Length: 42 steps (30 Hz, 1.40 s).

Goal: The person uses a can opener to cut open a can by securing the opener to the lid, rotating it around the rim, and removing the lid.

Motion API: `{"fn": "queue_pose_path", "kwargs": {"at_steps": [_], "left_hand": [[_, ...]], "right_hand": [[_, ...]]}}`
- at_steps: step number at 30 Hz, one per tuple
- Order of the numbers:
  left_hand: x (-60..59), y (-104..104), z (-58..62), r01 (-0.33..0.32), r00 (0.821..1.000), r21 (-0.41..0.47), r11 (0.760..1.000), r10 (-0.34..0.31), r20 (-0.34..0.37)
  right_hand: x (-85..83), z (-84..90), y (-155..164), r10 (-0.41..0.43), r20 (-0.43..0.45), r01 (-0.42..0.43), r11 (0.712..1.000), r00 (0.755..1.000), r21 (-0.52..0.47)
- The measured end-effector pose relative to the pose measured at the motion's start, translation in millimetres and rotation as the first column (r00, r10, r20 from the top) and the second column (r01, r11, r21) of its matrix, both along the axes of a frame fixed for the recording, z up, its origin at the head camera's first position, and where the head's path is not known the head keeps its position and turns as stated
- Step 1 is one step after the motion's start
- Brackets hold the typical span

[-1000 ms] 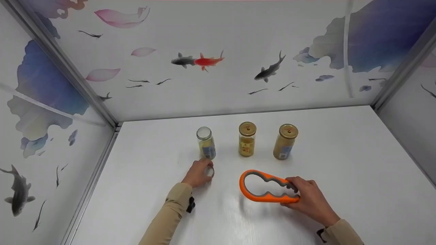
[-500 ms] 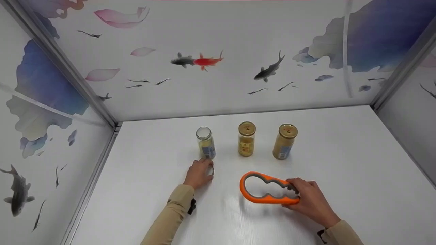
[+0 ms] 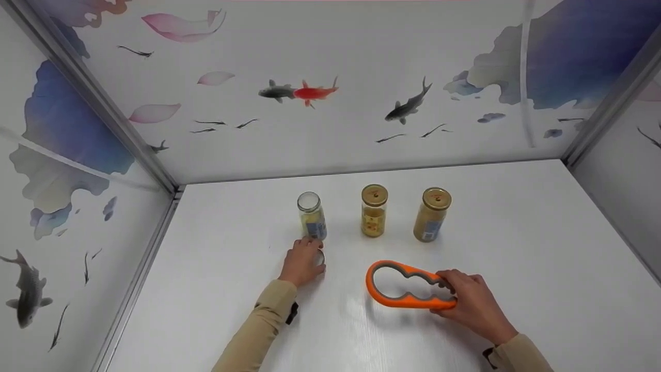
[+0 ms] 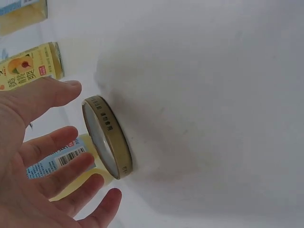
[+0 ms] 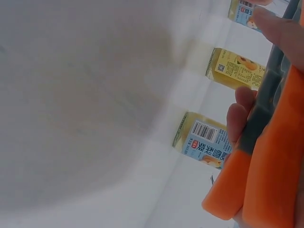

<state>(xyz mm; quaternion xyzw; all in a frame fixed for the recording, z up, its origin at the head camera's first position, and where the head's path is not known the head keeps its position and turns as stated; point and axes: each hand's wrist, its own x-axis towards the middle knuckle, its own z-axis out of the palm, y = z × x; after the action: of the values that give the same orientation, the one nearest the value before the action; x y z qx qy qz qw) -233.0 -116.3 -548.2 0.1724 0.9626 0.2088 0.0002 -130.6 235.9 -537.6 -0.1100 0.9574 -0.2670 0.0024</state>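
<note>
White desk (image 3: 516, 232) is sitting inside a booth whose walls (image 3: 320, 62) are showing painted fish and petals. Going from the grip outward: the right hand (image 3: 472, 305) is curling its fingers round the near end of an orange opener (image 3: 408, 285) with a grey inner lining, holding it low over the desk with the looped end pointing left; in the right wrist view the fingers (image 5: 240, 114) are wrapping over the grey lining beside the orange body (image 5: 266, 180). The left hand (image 3: 301, 263) is resting with its fingers relaxed and spread, not clasping anything; in the left wrist view a gold lid (image 4: 108, 137) is lying on the desk just past the fingertips (image 4: 71, 88), and whether they are touching its rim I cannot tell. In the head view the lid (image 3: 320, 257) is peeking out at the hand's right edge, just in front of an open jar (image 3: 312, 217) with a blue label. To the right of that jar a middle jar (image 3: 374, 211) and a right jar (image 3: 431, 214) are standing upright in a row, each wearing a gold lid and each well apart from its neighbour. The opener is lying in front of those two, nearer the person. Tan sleeves (image 3: 258, 330) are covering both forearms.
</note>
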Motion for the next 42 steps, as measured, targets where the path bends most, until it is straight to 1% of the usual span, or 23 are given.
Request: {"fn": "queue_pose_path", "kwargs": {"at_steps": [4, 6, 10, 13, 17, 23, 26, 29, 31, 34, 37, 41, 42], "left_hand": [[0.9, 4, 4.0, -0.012, 1.0, 0.009, 1.0, 0.012, -0.028], [1.8, 6, 6.7, -0.01, 1.0, 0.032, 0.999, 0.011, -0.024], [3.1, 12, 12.5, -0.006, 1.0, 0.077, 0.997, 0.005, 0.018], [2.0, 16, 15.3, -0.011, 0.999, 0.104, 0.994, 0.005, 0.049], [-2.1, 23, 16.2, -0.014, 0.996, 0.139, 0.99, 0.002, 0.084], [-10.8, 37, 19.2, -0.036, 0.985, 0.197, 0.98, 0.002, 0.17], [-16.8, 45, 19.9, -0.025, 0.984, 0.261, 0.965, -0.022, 0.176], [-23.2, 53, 20.4, -0.011, 0.984, 0.343, 0.939, -0.051, 0.172], [-27.2, 58, 20.6, -0.013, 0.984, 0.392, 0.92, -0.058, 0.169], [-31.7, 66, 20.4, -0.034, 0.981, 0.436, 0.899, -0.054, 0.187], [-35.2, 72, 17.6, -0.059, 0.976, 0.445, 0.894, -0.042, 0.213], [-39.6, 80, 10.5, -0.095, 0.965, 0.446, 0.89, -0.027, 0.259], [-40.6, 82, 8.4, -0.103, 0.963, 0.454, 0.885, -0.025, 0.268]], "right_hand": [[-0.5, 0.7, 1, -0.002, -0.025, 0.002, 1.0, 1.0, 0.009], [-1.0, 1.1, 1, -0.007, -0.039, 0.007, 1.0, 0.999, 0.011], [-2.5, 2.6, 4, -0.027, -0.051, 0.027, 1.0, 0.998, 0.005], [-4.0, 5.2, 6, -0.04, -0.049, 0.04, 0.999, 0.998, 0.002], [-8.1, 7.9, 9, -0.051, -0.061, 0.051, 0.999, 0.997, -0.003], [-16.0, 10.4, 11, -0.051, -0.112, 0.048, 0.998, 0.992, -0.026], [-20.5, 13.8, 11, -0.042, -0.132, 0.038, 0.999, 0.99, -0.031], [-24.8, 18.0, 11, -0.038, -0.15, 0.034, 0.999, 0.988, -0.029], [-27.4, 20.5, 10, -0.04, -0.161, 0.035, 0.999, 0.986, -0.033], [-30.6, 22.9, 9, -0.034, -0.181, 0.028, 0.999, 0.983, -0.035], [-34.3, 24.8, 6, -0.017, -0.201, 0.011, 0.999, 0.979, -0.03], [-39.3, 28.1, 2, -0.005, -0.215, 0.0, 1.0, 0.977, -0.025], [-40.3, 28.8, 2, -0.006, -0.215, 0.001, 1.0, 0.976, -0.025]]}}
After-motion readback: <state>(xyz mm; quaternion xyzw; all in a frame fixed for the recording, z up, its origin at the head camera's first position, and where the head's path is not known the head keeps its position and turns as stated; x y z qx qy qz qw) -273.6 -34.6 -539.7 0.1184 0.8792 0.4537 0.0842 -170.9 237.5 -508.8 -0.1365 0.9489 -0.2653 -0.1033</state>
